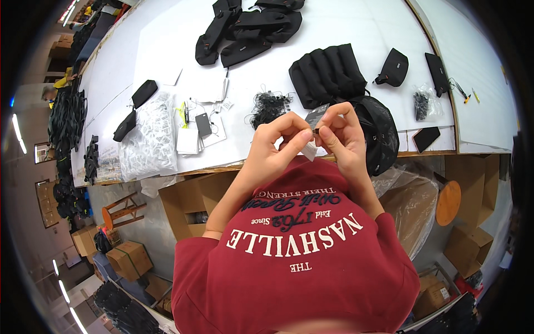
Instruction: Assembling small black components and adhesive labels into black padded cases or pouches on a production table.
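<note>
Tag lengthwise toward upper right

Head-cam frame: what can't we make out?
All in the head view:
- Dark card: lower end hidden by the left hand and right hand.
- Black mesh bag: partly behind the right hand.
- Black pouch pile: cut off by the top edge.
- Black cords: too fine to separate.

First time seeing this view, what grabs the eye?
The dark red T-shirt filling the lower middle. Just above it, the left hand and right hand meet at a small dark card. Beyond, on the white table, black pouches lie in a row, with a clear plastic bag of white packets off left.
</note>
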Tool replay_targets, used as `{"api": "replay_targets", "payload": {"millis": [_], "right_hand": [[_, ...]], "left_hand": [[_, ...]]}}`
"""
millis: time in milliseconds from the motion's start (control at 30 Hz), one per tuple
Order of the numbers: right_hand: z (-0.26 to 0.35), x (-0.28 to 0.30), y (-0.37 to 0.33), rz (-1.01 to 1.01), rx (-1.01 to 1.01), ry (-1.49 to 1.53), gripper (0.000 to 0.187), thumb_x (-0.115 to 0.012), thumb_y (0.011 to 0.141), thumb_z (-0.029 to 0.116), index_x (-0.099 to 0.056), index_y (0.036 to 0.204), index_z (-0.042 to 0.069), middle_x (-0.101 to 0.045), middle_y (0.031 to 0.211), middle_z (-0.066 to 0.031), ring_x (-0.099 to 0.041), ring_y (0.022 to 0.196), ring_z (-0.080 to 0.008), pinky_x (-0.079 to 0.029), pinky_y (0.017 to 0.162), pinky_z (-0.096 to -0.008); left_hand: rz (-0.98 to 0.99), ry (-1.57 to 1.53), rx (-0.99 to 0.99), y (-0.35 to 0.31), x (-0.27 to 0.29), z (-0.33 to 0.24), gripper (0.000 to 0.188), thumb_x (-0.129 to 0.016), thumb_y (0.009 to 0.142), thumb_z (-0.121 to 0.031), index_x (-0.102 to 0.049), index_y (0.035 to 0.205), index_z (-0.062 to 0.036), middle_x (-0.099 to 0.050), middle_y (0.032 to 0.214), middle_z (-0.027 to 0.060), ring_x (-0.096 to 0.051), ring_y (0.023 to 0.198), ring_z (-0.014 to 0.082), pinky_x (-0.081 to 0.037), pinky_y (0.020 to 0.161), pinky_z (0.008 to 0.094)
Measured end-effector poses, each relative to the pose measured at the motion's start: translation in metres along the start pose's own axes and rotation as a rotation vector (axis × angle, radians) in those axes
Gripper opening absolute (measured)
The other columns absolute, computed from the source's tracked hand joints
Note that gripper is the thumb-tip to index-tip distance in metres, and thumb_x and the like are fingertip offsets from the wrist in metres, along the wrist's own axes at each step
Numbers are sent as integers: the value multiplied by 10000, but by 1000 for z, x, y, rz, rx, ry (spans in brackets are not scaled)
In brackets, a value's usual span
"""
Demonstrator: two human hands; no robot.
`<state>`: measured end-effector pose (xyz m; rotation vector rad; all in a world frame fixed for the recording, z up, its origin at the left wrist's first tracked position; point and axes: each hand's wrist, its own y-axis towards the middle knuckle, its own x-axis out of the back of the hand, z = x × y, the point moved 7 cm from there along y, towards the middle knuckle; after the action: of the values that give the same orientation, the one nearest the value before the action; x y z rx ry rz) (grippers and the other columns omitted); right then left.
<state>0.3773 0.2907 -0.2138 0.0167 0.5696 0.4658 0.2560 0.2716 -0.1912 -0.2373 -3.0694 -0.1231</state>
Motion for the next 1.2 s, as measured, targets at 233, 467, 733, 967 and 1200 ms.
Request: {"api": "replay_targets", "payload": {"millis": [233, 467, 733, 967, 1200], "right_hand": [[0, 1, -3, -31, 51, -64, 165, -549, 890, 33, -445, 1017, 47, -551, 825, -27, -524, 726, -73, -414, 647, -198], [7, -4, -6, 68, -10, -325, 181, -563, 857, 14, -491, 1022, 38, -533, 695, -1, -481, 635, -49, -371, 596, -189], [40, 13, 28, 92, -18, -763, 144, -602, 853, 155, -634, 915, 30, -547, 619, -15, -449, 554, -51, -350, 522, -201], [-128, 60, -4, 930, -615, -1519, 498, -546, 784, 438, -585, 1054, 20, -646, 910, -193, -617, 860, -357, -466, 735, -437], [-67, 69, -3, 493, -460, -1136, 219, -588, 811, 216, -591, 785, -1, -582, 637, -137, -557, 565, -252, -434, 573, -358]], "left_hand": [[55, 105, 34, -1, -2, 0, 103, -562, 865, -70, -545, 814, 18, -527, 611, -3, -409, 525, 28, -298, 482, 193], [109, 92, 73, 3, 5, 13, 159, -654, 818, -102, -554, 821, 21, -539, 632, 21, -452, 564, 53, -354, 527, 205], [467, 259, -104, -11, -37, 10, 119, -647, 815, -178, -625, 832, -62, -607, 715, 79, -588, 649, 211, -452, 588, 309], [756, 276, -223, -22, -85, 15, 126, -629, 835, -181, -582, 850, -65, -574, 812, 57, -563, 763, 226, -447, 701, 328], [280, 513, -99, -11, -11, 75, 294, -670, 767, -94, -571, 1039, -41, -541, 1023, 86, -513, 900, 243, -418, 829, 325]]}}
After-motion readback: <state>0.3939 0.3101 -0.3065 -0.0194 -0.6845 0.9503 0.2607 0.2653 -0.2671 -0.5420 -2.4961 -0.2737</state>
